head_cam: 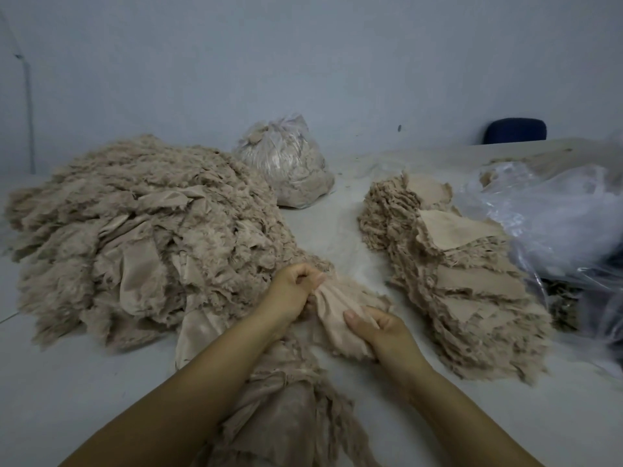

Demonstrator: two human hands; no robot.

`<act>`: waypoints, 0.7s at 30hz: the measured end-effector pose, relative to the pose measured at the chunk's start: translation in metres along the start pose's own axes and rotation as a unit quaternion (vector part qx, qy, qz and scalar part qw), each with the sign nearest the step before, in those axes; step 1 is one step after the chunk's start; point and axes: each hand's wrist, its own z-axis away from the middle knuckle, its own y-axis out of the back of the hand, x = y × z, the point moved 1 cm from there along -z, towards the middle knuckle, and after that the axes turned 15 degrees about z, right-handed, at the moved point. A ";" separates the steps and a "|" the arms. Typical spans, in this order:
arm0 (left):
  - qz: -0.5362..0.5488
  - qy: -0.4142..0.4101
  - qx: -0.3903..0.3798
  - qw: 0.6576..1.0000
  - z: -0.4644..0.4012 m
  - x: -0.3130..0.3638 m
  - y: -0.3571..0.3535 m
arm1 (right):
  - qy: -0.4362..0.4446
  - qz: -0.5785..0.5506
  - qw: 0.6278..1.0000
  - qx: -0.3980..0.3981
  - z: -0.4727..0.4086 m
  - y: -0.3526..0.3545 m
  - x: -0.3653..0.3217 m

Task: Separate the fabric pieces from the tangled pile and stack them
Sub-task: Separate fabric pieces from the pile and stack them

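A big tangled pile of beige, frayed fabric pieces [141,227] covers the left half of the table, and a strand of it runs down toward me between my arms. A stack of separated beige pieces [462,281] lies to the right. My left hand [293,291] grips the bunched upper end of one beige fabric piece [332,318] at the pile's near right edge. My right hand [377,326] pinches the same piece lower down, thumb on top. The piece is stretched between both hands.
A clear plastic bag filled with beige scraps [286,163] stands at the back centre. Crumpled clear plastic sheeting [553,217] lies at the right beside the stack. A blue chair back [515,130] shows behind the white table [67,372], near the pale wall.
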 end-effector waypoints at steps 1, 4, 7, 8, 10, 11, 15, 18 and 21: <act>0.005 -0.013 0.016 1.000 -0.001 -0.001 0.000 | 0.016 0.022 0.999 0.023 -0.001 0.000 0.001; 0.011 -0.046 0.055 0.997 -0.003 -0.004 -0.002 | 0.061 0.089 0.991 0.084 -0.003 -0.003 0.004; 0.043 -0.074 0.057 0.995 -0.001 -0.003 -0.002 | 0.079 0.106 0.983 0.129 -0.006 -0.002 0.006; 0.052 -0.078 0.050 0.994 -0.001 -0.001 0.000 | 0.076 0.106 0.982 0.140 -0.007 0.000 0.007; 0.068 -0.058 0.028 0.996 0.001 0.000 0.002 | 0.063 0.086 0.983 0.153 -0.008 0.002 0.008; 0.078 -0.031 0.009 0.996 0.002 0.000 0.003 | 0.059 0.065 0.983 0.163 -0.010 0.003 0.009; 0.135 0.087 -0.028 0.987 0.008 -0.005 0.000 | 0.042 -0.010 0.969 0.244 -0.015 0.002 0.003; 0.228 0.115 0.010 0.967 0.004 -0.003 0.006 | 0.036 -0.011 0.961 0.274 -0.017 0.001 0.004; 0.268 0.112 0.063 0.955 -0.002 -0.001 0.022 | 0.021 -0.017 0.953 0.301 -0.017 0.011 0.010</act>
